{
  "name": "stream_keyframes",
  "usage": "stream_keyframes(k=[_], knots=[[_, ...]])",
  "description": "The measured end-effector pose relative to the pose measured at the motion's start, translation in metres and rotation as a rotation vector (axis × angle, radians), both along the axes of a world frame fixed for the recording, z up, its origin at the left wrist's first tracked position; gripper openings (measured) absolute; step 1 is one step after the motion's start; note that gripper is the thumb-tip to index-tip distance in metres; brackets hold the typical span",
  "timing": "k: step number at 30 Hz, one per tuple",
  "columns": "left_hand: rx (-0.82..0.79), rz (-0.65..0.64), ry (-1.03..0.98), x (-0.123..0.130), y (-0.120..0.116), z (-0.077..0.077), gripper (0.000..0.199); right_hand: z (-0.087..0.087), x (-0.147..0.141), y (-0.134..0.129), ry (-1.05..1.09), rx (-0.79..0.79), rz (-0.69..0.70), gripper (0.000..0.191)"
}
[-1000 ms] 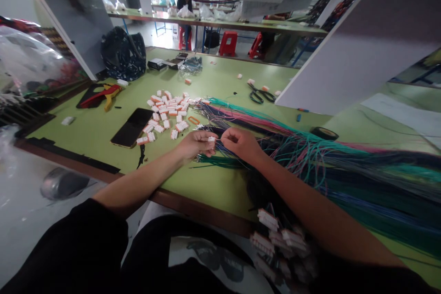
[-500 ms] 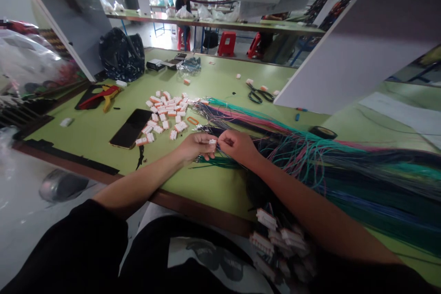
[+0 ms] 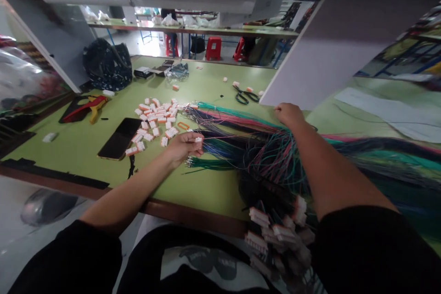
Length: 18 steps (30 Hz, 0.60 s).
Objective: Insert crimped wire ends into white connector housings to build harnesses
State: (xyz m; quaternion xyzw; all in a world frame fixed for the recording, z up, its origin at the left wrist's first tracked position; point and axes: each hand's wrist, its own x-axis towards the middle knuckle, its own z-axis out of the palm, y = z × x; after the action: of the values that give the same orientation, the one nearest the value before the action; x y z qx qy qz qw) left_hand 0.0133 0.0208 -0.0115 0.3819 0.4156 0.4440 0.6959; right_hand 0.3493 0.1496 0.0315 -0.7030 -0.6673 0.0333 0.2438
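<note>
Now we pinch one white connector (image 3: 199, 140) in our left hand (image 3: 185, 147), by the left ends of the loose wires (image 3: 237, 120). Our right hand (image 3: 288, 114) curls its fingers well apart from it; we cannot tell whether it grips anything. Nearby lie one phone (image 3: 120, 138), one red-and-yellow tool (image 3: 84, 107) and a connector pile (image 3: 161, 119) (too jumbled to count).

I have a green table (image 3: 206, 193) before me, pale panels (image 3: 303, 59) left and right; far beyond, I see red stools (image 3: 213, 48) by a long bench (image 3: 220, 31) and glare on the floor (image 3: 148, 48).
</note>
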Motion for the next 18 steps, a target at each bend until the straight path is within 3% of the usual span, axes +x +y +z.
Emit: stream_keyframes(k=[2,4,6,8,12,15,18], knots=[[-0.001,-0.004,-0.007,0.000,0.001,-0.003,0.026,-0.009,0.008,0.000,-0.070,-0.127,-0.134,0.020],[-0.002,-0.011,-0.011,0.000,0.002,-0.005,0.028,-0.018,0.005,-0.003,-0.117,-0.194,-0.182,0.006],[-0.001,-0.018,-0.010,0.000,0.003,-0.007,0.028,-0.022,-0.001,-0.004,-0.159,-0.229,-0.211,0.016],[-0.010,-0.018,-0.003,0.000,0.002,-0.006,0.027,-0.019,-0.004,-0.006,-0.134,-0.183,-0.300,0.024],[-0.014,-0.025,-0.008,0.000,-0.002,-0.001,0.025,0.004,-0.011,-0.013,0.001,0.083,-0.522,0.042],[-0.008,-0.030,-0.014,0.000,-0.004,0.002,0.022,0.022,-0.032,-0.024,-0.017,0.170,-0.481,0.043],[-0.008,-0.039,-0.017,0.000,-0.003,0.001,0.020,0.029,-0.063,-0.037,-0.188,0.013,-0.247,0.033]])
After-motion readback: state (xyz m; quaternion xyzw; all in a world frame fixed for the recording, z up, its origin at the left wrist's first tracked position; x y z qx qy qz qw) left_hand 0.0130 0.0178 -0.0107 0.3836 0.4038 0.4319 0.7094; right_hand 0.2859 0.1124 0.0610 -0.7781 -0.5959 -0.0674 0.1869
